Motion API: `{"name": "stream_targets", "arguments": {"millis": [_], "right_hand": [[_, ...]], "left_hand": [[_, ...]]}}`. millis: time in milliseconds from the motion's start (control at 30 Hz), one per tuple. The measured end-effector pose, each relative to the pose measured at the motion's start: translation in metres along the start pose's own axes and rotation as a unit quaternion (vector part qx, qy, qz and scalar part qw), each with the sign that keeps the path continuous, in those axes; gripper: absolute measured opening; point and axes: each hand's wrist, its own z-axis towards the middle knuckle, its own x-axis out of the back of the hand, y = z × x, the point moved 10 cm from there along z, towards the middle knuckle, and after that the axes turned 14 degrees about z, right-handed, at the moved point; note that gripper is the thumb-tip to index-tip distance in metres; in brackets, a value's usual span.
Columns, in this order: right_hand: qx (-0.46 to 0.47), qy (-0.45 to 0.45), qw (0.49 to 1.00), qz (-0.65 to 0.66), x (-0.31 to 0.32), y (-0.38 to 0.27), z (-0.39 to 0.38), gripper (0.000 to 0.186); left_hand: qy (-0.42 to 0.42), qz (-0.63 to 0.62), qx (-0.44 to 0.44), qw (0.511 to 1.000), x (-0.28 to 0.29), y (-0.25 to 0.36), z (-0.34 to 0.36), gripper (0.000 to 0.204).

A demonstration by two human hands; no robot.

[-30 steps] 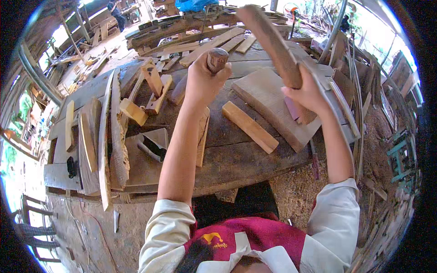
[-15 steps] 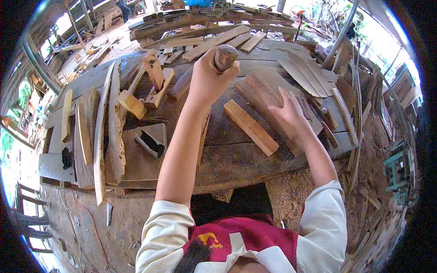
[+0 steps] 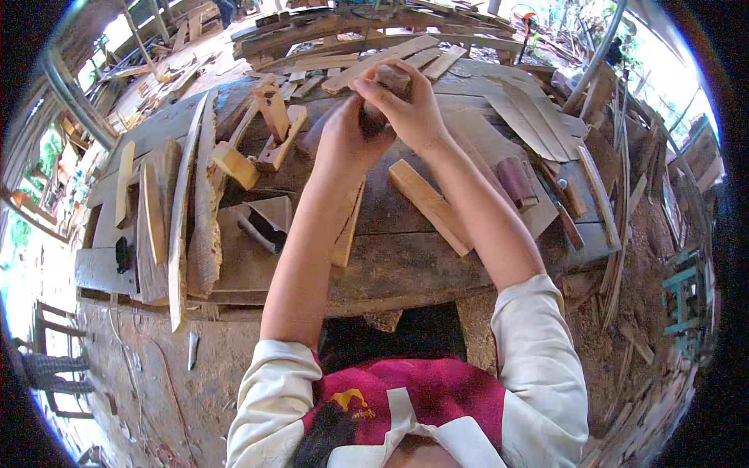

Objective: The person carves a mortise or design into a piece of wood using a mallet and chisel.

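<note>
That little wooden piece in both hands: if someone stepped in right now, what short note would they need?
Left hand: gripping the small wooden piece from below.
Right hand: closed over its top, so both hands hold it above the workbench.
On the bench: a pale wood block under the right forearm, wooden planes to the left, planks and offcuts around.
Done or left: cannot tell; the piece is mostly hidden.
</note>
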Motion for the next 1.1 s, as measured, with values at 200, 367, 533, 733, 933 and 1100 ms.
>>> {"name": "stream_targets", "arguments": {"millis": [200, 367, 533, 733, 933, 1100], "right_hand": [[-0.043, 0.012, 0.985, 0.167, 0.021, 0.033, -0.011, 0.019], [-0.045, 0.108, 0.943, 0.312, 0.041, 0.055, -0.017, 0.023], [-0.06, 0.163, 0.908, 0.382, 0.066, 0.079, -0.024, 0.026], [-0.094, 0.261, 0.866, 0.416, 0.112, 0.118, -0.037, 0.031], [-0.129, 0.402, 0.791, 0.442, 0.166, 0.189, -0.09, 0.034], [-0.114, 0.428, 0.819, 0.365, 0.174, 0.182, -0.094, 0.032]], "left_hand": [[-0.07, 0.363, 0.138, 0.919, 0.007, -0.04, -0.134, 0.068], [-0.076, 0.463, 0.165, 0.868, 0.006, -0.048, -0.169, 0.086], [-0.011, 0.454, 0.125, 0.882, 0.011, -0.041, -0.168, 0.088], [0.009, 0.42, 0.119, 0.9, 0.017, -0.038, -0.166, 0.09], [-0.03, 0.397, 0.171, 0.901, 0.017, -0.044, -0.163, 0.091], [-0.017, 0.377, 0.156, 0.913, 0.016, -0.05, -0.165, 0.091]]}}
